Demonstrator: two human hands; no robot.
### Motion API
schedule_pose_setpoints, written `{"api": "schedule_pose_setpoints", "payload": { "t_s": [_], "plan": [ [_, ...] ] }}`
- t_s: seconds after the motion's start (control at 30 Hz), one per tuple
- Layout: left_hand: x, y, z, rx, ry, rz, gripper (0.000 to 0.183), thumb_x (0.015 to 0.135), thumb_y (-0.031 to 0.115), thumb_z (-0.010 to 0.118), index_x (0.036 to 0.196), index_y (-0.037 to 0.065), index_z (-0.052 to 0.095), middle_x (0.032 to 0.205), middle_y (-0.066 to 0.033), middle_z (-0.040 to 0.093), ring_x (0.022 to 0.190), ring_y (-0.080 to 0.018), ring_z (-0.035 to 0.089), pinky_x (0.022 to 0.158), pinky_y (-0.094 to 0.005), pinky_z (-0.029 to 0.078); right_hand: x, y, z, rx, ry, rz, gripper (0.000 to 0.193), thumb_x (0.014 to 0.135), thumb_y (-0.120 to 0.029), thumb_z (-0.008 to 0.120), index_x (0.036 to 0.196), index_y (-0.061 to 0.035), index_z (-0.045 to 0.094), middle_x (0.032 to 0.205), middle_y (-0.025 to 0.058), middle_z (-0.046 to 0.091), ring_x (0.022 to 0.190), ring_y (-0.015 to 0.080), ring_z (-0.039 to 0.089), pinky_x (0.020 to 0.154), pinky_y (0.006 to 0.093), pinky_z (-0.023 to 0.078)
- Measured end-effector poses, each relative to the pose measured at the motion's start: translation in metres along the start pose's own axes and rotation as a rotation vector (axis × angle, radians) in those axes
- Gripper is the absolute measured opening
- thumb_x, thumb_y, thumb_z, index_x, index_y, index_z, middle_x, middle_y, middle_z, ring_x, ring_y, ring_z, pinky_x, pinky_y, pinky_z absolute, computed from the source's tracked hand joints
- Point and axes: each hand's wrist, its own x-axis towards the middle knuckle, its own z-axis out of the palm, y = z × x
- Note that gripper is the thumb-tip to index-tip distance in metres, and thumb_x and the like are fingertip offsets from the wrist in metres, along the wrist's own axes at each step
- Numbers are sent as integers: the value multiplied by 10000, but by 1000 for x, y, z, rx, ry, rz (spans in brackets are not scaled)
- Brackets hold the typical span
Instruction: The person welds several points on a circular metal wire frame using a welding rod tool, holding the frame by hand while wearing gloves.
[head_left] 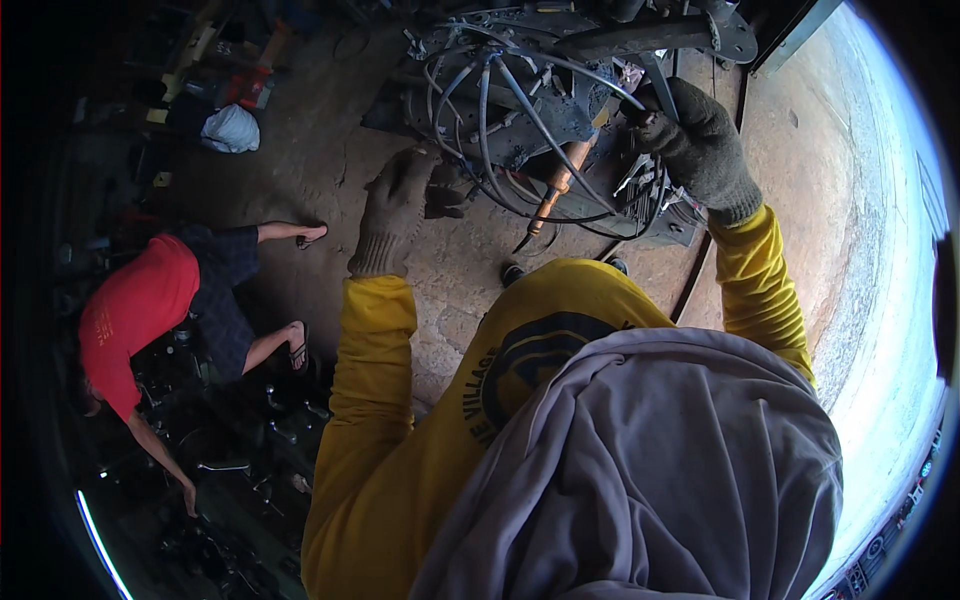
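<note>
A round cage of bent metal rods (486, 120) stands over a cluttered metal work surface in front of me. My right hand (705, 150), in a dark knit glove, has its fingers closed at the cage's right side, around the end of a rod. My left hand (395, 205), in a brownish knit glove, hovers by the cage's left edge with its fingers apart; no object shows in it. An orange-handled tool (562, 185) lies between my hands, partly behind the rods, with a dark cable at its lower end.
A heavy metal bar (650, 38) with a rounded end juts over the surface's far side. Clamp-like metal pieces (640, 185) lie near my right hand. At left, a person in a red shirt (140, 305) bends over dark metal parts (270, 430). A white sack (231, 128) sits farther back.
</note>
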Motion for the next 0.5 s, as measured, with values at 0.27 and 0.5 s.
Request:
{"api": "schedule_pose_setpoints", "payload": {
  "t_s": [0.27,0.5],
  "plan": [
    [19,39,23,-291,-279,-301,892,951,738,333,1344,-42,515,1133,-211,644,1063,-331,657,931,-477,554,-22,-4,22,-314,62,-289,187,870,-159,772,996,-39,703,805,83,687,704,200,669,684,293,535],
    [69,35,-11,-504,-557,-479,831,960,656,447,1422,-33,436,1333,-268,556,1110,-330,641,900,-472,573,-35,7,34,-391,-200,-439,303,718,-12,693,1009,-88,731,867,127,719,733,315,707,664,343,583]
  ]
}}
